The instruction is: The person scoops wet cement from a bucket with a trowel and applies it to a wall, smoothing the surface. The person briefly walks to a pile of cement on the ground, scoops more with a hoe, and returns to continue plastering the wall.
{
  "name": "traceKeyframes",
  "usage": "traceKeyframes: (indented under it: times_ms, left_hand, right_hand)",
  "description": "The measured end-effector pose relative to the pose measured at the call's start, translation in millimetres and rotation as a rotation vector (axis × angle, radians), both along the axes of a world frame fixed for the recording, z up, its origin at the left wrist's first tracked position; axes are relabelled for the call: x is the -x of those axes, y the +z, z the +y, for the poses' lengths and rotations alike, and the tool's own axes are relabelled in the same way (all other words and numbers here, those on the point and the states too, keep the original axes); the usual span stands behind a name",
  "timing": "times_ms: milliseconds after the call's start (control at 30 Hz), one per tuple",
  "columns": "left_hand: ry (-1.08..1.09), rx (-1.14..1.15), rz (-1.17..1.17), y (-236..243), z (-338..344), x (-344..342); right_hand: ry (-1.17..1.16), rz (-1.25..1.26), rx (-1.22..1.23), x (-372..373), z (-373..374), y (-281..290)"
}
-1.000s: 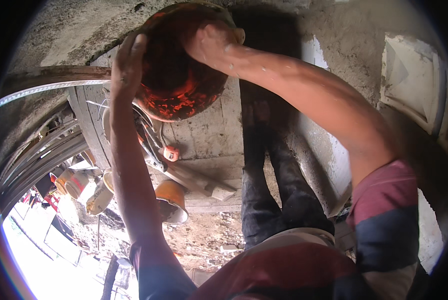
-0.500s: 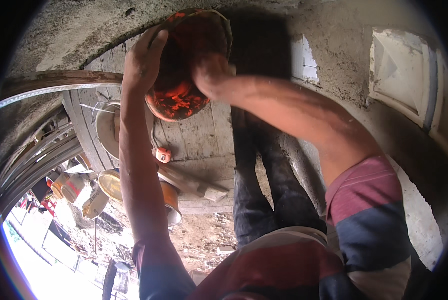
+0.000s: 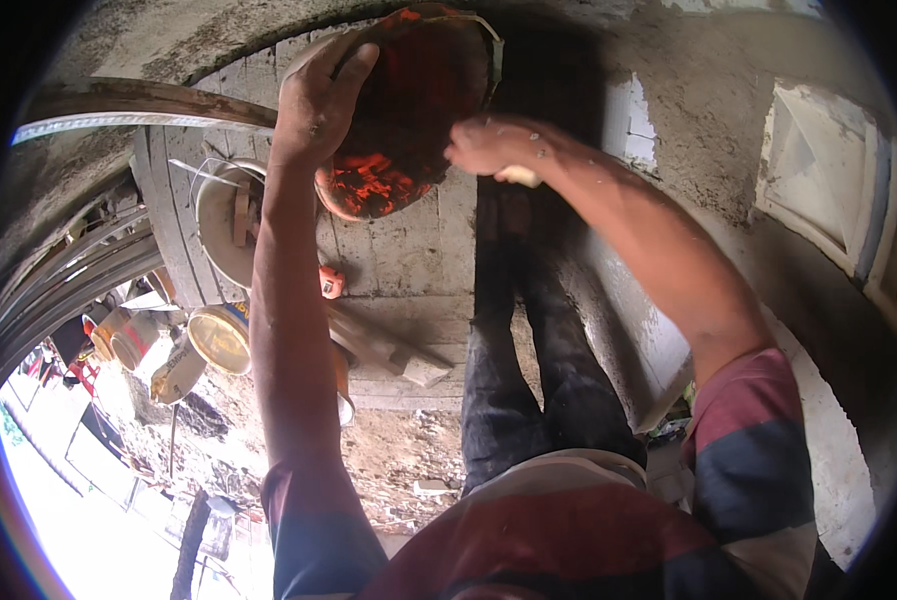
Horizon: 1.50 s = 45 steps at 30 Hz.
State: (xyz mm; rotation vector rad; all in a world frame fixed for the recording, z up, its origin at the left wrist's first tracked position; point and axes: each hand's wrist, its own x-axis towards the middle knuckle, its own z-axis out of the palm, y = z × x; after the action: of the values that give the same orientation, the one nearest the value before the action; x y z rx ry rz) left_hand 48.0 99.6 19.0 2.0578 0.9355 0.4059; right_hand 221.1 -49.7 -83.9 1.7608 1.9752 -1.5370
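My left hand (image 3: 319, 110) grips the left rim of a tilted dark, round tub (image 3: 414, 105) with bright red-orange patches inside. Just off the tub's lower right side, my right hand (image 3: 489, 150) is closed on a small pale yellow object (image 3: 519, 176), mostly hidden by the hand. Under the tub is a worn plank board (image 3: 389, 260). Beside my left forearm stand a white bucket (image 3: 214, 230) with bits of wood and wire in it and a small orange tool (image 3: 332, 282).
Buckets (image 3: 219, 340) and a long bar (image 3: 149, 95) are at the left, with loose wood strips (image 3: 409, 365) below the tub. My legs (image 3: 509, 370) are beside the board. A rough wall (image 3: 699, 130) with a pale recessed panel (image 3: 809, 175) is at the right; rubble (image 3: 419, 450) lies below.
My right hand has moved from inside the tub down and out to its right side, showing the pale object. My left hand has shifted rightward with the tub.
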Motion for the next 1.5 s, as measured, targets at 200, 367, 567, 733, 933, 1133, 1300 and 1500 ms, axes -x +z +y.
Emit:
traceKeyframes:
  times_ms: [200, 367, 567, 733, 933, 1133, 1300, 1500]
  left_hand:
    - [0.173, 0.132, 0.022, -1.8, 16.2, 33.6]
    - [0.26, 0.189, -0.025, -12.4, 24.6, 53.9]
    - [0.231, 0.086, 0.037, 0.8, 19.5, 36.6]
    - [0.127, 0.088, 0.014, -5.3, 3.7, 16.0]
    - [0.172, 0.096, 0.005, -1.2, -2.3, 29.7]
    - [0.296, 0.093, -0.034, -20.9, 9.6, 62.8]
    - [0.284, 0.116, -0.045, -11.3, 2.3, 46.3]
    - [0.256, 0.149, -0.022, -7.4, 12.1, 51.6]
  right_hand:
    - [-0.374, 0.571, 0.417, 46.2, -14.6, 80.1]
    - [-0.324, 0.025, -0.44, 52.3, -9.6, 81.1]
    - [-0.377, -0.283, -1.097, 38.7, 37.9, 31.7]
    - [0.093, -0.772, -0.476, 12.7, 76.8, 48.7]
    - [0.053, -0.471, -0.442, 35.7, 78.2, 1.8]
    - [-0.262, 0.162, 0.314, 57.6, 66.5, 2.0]
    - [-0.79, 1.181, 0.919, 73.3, 31.6, -12.4]
    - [-0.785, 1.019, 0.796, 43.7, 20.4, 25.6]
